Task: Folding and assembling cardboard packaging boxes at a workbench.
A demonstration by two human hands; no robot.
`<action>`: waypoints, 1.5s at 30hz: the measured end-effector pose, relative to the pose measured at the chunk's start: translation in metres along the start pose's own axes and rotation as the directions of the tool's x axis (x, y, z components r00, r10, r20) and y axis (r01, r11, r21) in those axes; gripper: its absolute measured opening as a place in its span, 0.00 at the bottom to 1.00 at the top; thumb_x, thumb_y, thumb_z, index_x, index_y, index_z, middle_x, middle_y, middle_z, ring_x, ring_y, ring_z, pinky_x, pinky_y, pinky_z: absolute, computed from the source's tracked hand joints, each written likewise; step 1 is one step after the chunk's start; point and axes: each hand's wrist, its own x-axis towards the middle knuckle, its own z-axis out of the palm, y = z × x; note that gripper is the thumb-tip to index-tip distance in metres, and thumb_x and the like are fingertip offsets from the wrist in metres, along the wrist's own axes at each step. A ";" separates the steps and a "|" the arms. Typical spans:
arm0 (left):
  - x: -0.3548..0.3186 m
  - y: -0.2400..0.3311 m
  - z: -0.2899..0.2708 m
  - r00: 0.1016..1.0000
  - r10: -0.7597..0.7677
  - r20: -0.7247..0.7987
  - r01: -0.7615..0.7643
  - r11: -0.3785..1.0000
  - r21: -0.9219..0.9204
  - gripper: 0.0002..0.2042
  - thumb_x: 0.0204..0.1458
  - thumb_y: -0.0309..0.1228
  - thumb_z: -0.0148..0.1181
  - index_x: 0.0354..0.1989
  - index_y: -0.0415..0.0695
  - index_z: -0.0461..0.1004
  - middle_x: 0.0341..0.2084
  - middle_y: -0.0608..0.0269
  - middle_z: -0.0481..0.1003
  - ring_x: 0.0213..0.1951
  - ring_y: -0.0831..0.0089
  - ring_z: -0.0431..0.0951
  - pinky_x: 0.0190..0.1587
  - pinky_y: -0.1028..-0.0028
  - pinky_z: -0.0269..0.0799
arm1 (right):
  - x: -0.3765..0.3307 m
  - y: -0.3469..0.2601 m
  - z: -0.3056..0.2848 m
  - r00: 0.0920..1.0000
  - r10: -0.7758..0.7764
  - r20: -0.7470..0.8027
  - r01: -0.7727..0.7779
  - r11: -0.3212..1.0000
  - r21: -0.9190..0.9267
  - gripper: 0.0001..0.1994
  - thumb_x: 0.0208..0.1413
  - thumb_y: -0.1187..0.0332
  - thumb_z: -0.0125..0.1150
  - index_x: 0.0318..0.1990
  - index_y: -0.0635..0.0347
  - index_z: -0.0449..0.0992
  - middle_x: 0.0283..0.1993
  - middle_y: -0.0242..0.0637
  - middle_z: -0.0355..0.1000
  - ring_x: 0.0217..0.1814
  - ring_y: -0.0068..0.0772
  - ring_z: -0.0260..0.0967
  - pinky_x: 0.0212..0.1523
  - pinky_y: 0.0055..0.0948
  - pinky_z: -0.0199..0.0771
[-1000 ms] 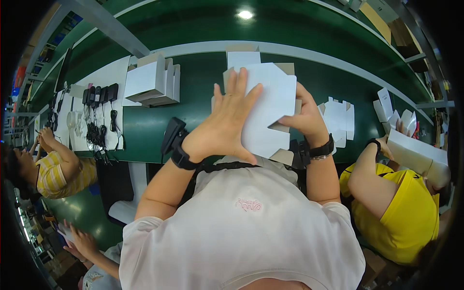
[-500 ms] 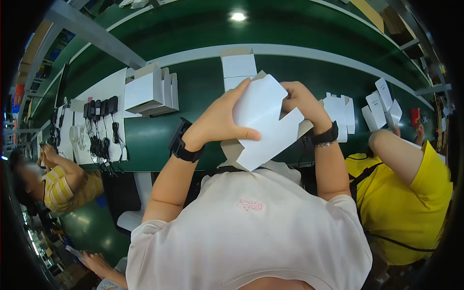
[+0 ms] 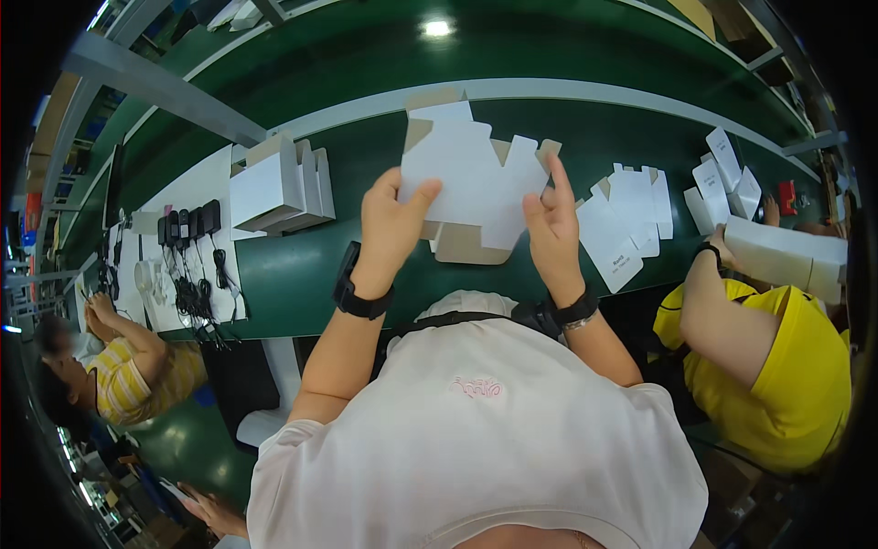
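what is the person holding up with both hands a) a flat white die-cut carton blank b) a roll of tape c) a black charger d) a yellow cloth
a: the left hand and right hand grip the lower edge of an unfolded white carton blank with brown flaps, raised above the green table.

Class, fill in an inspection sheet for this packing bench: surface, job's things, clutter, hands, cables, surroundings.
Surface: green bench.
Job's things: white flat carton blank, flaps unfolded, held up between both hands.
Clutter: folded white boxes left; loose carton blanks right.
Hands: left hand and right hand each grip the blank's lower edge.
Cables: black chargers with cords on a white sheet.
Surroundings: co-workers in yellow either side.
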 end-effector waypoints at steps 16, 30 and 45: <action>-0.028 -0.007 0.020 0.919 0.308 0.248 -0.315 0.949 -0.012 0.33 0.43 0.35 0.65 0.56 0.41 0.54 0.48 0.50 0.61 0.49 0.58 0.65 0.47 0.66 0.66 | 0.037 -0.002 0.000 0.977 -0.121 0.175 0.127 0.992 -0.027 0.10 0.49 0.69 0.63 0.31 0.59 0.65 0.40 0.31 0.64 0.54 0.24 0.60 0.42 0.21 0.67; -0.021 -0.011 0.010 0.938 0.314 0.148 -0.294 0.945 -0.143 0.56 0.39 0.54 0.64 0.63 0.45 0.25 0.53 0.48 0.57 0.54 0.61 0.62 0.54 0.65 0.60 | 0.029 -0.009 0.015 0.988 0.055 0.145 -0.096 0.951 0.294 0.30 0.53 0.65 0.57 0.60 0.65 0.52 0.50 0.41 0.66 0.51 0.29 0.64 0.49 0.25 0.66; -0.019 -0.009 0.001 0.983 0.085 -0.165 -0.098 0.993 -0.072 0.16 0.47 0.30 0.62 0.40 0.33 0.68 0.32 0.59 0.75 0.31 0.76 0.74 0.35 0.77 0.70 | 0.030 0.001 0.021 0.989 -0.142 0.041 0.143 0.844 -0.516 0.16 0.57 0.60 0.52 0.35 0.70 0.68 0.28 0.42 0.70 0.27 0.27 0.65 0.30 0.25 0.66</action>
